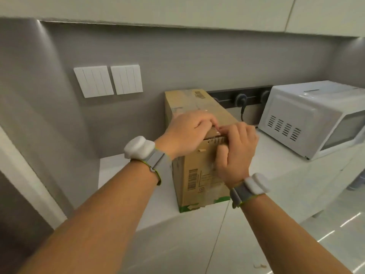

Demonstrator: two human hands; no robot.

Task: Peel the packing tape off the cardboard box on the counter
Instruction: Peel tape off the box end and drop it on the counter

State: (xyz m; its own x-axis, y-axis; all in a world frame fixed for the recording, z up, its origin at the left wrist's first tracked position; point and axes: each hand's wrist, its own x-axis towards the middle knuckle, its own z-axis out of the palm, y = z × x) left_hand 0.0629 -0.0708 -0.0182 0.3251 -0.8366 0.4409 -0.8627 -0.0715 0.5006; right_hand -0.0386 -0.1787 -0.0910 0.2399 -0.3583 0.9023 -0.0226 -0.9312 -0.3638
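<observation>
A tall brown cardboard box (pixel 194 175) stands on the white counter (pixel 136 186), its long top running back toward the wall. Clear packing tape (pixel 203 108) runs along the top seam and glints faintly. My left hand (pixel 187 133) lies on the top near the front edge with its fingers curled at the seam. My right hand (pixel 237 153) covers the front upper edge, fingers curled over it, fingertips meeting the left hand's at the tape. Whether a tape end is pinched is hidden by the fingers. Both wrists carry white bands.
A white microwave (pixel 308 119) sits on the counter right of the box. Behind the box a dark socket rail (pixel 243 96) holds plugs and a cable. Two white switch panels (pixel 108 81) are on the grey wall. Cabinets hang overhead.
</observation>
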